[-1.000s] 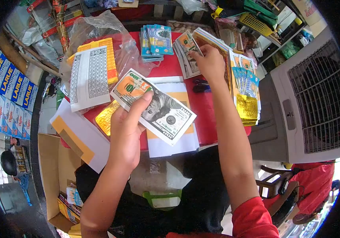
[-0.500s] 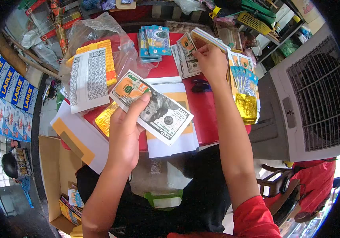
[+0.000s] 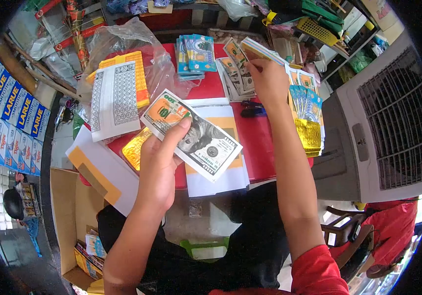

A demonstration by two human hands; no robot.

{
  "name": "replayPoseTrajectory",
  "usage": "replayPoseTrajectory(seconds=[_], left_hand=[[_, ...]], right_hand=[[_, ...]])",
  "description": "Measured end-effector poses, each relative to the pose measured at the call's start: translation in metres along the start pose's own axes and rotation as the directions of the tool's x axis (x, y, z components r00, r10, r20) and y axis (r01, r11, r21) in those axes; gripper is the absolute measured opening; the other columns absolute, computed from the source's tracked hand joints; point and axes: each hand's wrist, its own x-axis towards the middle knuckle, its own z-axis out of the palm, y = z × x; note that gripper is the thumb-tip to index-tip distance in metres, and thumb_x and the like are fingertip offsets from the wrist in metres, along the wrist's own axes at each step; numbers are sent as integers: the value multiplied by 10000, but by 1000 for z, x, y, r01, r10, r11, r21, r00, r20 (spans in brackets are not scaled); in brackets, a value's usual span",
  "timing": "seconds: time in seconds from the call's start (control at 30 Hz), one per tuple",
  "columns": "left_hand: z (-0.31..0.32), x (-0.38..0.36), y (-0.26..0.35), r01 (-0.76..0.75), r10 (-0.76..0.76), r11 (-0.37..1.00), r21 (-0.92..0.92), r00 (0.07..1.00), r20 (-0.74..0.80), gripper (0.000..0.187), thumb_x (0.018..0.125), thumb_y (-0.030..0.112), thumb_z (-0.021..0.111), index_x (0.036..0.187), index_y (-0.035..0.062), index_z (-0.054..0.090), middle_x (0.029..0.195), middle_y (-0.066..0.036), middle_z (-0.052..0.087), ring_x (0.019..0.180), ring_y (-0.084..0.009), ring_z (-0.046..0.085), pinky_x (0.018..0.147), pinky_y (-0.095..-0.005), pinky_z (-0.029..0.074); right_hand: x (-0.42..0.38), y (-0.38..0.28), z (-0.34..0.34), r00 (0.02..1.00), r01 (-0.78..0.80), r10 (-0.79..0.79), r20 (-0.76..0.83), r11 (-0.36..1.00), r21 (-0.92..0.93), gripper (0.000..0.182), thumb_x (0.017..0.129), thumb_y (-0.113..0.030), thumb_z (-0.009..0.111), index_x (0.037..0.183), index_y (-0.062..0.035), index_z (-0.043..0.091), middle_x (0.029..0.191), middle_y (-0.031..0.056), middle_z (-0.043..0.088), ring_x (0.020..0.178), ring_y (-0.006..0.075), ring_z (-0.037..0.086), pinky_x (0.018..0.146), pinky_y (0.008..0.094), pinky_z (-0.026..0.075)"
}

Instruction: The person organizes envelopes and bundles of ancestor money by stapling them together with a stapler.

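My left hand (image 3: 159, 160) is closed on a printed hundred-dollar note (image 3: 202, 137), thumb on top, over the near part of the red table. At the far side, the fingertips of my right hand (image 3: 269, 81) pinch the edge of another hundred-dollar note (image 3: 235, 53). This note stands tilted above a pile of similar notes (image 3: 231, 78). Below the left-hand note lie white and tan paper sheets (image 3: 217, 184). Blue notes (image 3: 198, 53) are stacked left of the pile. Gold foil paper (image 3: 136, 150) lies left of my left hand.
A patterned white sheet (image 3: 115, 101) covers yellow-orange papers beside a clear plastic bag (image 3: 132, 37). Along the right edge of the table (image 3: 257, 162) sit fanned blue notes (image 3: 305, 101) over gold foil (image 3: 308, 136). A grey air cooler (image 3: 348, 142) stands right; an open cardboard box (image 3: 65, 206) is lower left.
My right hand has drawn its note up and away from the pile, baring the orange patch of a note beneath. My left hand still holds its note. The view has shifted slightly.
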Motion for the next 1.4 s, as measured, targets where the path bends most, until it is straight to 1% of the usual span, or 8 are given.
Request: replayPoseTrajectory(seconds=[0.3, 0.37, 0.47, 0.57, 0.87, 1.0, 1.2, 1.4], left_hand=[[-3, 0, 1, -36, 36, 999, 23, 999, 0, 351, 928, 281, 707, 1156, 27, 625, 1045, -36, 685, 944, -112, 671, 869, -287, 522], [-3, 0, 1, -44, 45, 999, 25, 999, -5, 350, 928, 281, 708, 1155, 27, 627, 1044, -35, 686, 946, -109, 670, 871, -285, 519], [-7, 3, -1, -37, 37, 999, 33, 999, 4, 364, 926, 286, 712, 1165, 24, 628, 1050, -34, 686, 949, -102, 666, 870, -276, 512], [-9, 4, -2, -62, 62, 997, 53, 998, 3, 357, 937, 268, 704, 1179, 18, 627, 1081, -40, 686, 951, -91, 658, 876, -259, 497], [-12, 10, -3, -194, 191, 965, 176, 981, 33, 368, 971, 225, 635, 1253, -8, 596, 1175, -73, 671, 1048, -143, 661, 888, -322, 539], [-5, 2, -3, -171, 161, 972, 163, 984, 72, 365, 976, 206, 607, 1265, -16, 594, 1192, -80, 669, 1052, -141, 654, 910, -308, 519], [0, -7, -5, -62, 28, 972, 227, 988, 149, 281, 986, 155, 613, 1191, -35, 637, 1148, -61, 679, 1046, -102, 611, 930, -274, 457], [-7, -3, -14, -36, 0, 981, 189, 982, 189, 358, 1002, 278, 573, 1132, -49, 642, 1100, -88, 688, 980, -121, 627, 892, -277, 458]], right_hand=[[1, -12, -17, 983, 166, -149, -105, 969, 180, 248, 887, -240, 722, 1052, -59, 760, 838, 170, 732, 753, 263, 725, 691, 344, 538], [0, -15, -20, 954, 289, -247, -172, 909, 299, 229, 892, -174, 737, 1061, -19, 750, 818, 145, 738, 706, 163, 700, 671, 293, 527], [-7, -34, -39, 974, 227, -209, -90, 854, 469, 210, 889, -117, 751, 1053, 14, 747, 816, 85, 743, 724, 87, 656, 685, 250, 512], [-16, -54, -61, 965, 254, -229, -128, 697, 671, 196, 880, -181, 751, 993, -21, 763, 815, 106, 743, 708, 139, 697, 666, 275, 532], [-75, -91, -143, 943, 283, -324, -80, 648, 708, 148, 866, -107, 759, 969, -2, 771, 827, 82, 748, 737, 101, 688, 669, 250, 536], [-104, -85, -147, 964, 92, -254, 82, 604, 792, 144, 888, -112, 746, 964, 10, 760, 831, 68, 741, 745, 74, 669, 671, 231, 518], [-127, -59, -127, 890, -429, -19, 455, 299, 852, 121, 927, -115, 718, 956, 3, 707, 819, 17, 700, 714, 37, 604, 632, 203, 464], [-124, -46, -107, 852, -497, 10, 524, 330, 802, 117, 952, -120, 695, 968, -5, 700, 806, -4, 681, 702, 19, 580, 618, 192, 447]])
